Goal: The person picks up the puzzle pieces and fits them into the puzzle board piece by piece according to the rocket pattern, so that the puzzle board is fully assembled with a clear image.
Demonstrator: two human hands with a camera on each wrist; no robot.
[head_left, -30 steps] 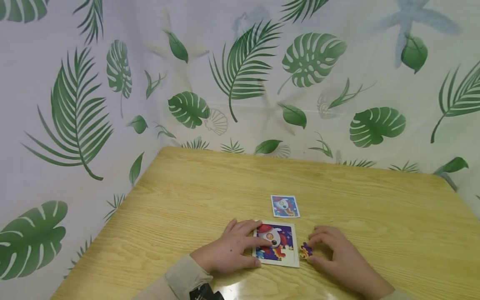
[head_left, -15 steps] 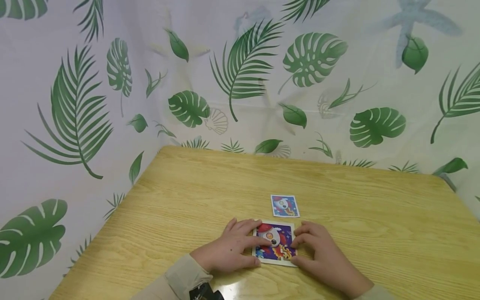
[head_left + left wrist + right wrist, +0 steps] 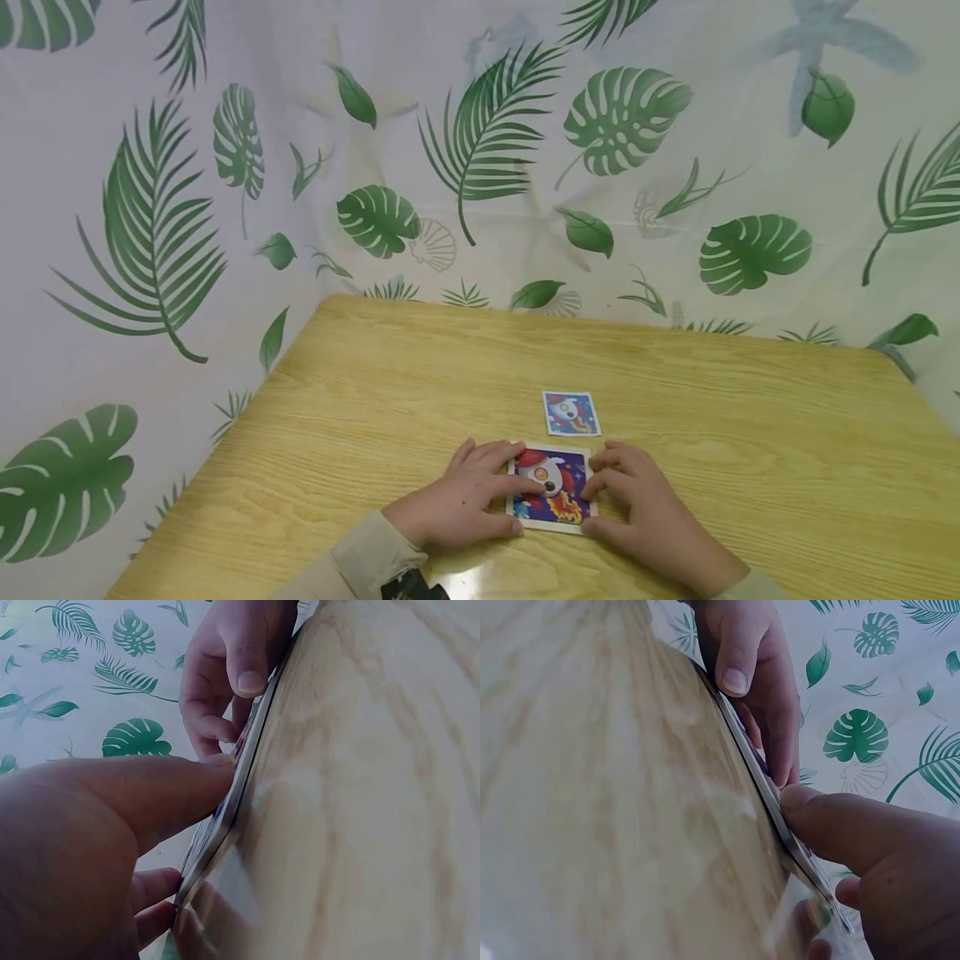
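A square jigsaw puzzle (image 3: pixel 549 526) with a white border lies flat on the table, showing a white-and-red rocket against purple. Its orange-flame piece (image 3: pixel 566 507) sits at the lower right, level with the picture around it. My left hand (image 3: pixel 472 502) rests on the puzzle's left side, index finger across the picture, thumb at the near left corner. At the right edge, my right hand (image 3: pixel 643 512) touches the puzzle with bent fingertips and thumb. In the right wrist view the right thumb (image 3: pixel 832 817) presses on the puzzle's rim. Both hands hide parts of the side borders.
Just beyond the puzzle lies a small picture card (image 3: pixel 572 414) with a similar rocket. The wood-grain table (image 3: pixel 375 375) extends around both hands. A leaf-printed curtain (image 3: pixel 480 158) borders it at the back and left.
My right hand has moved left with the flame piece it pinched beside the puzzle. That piece has gone into the gap and now lies flush. My left hand stays in place.
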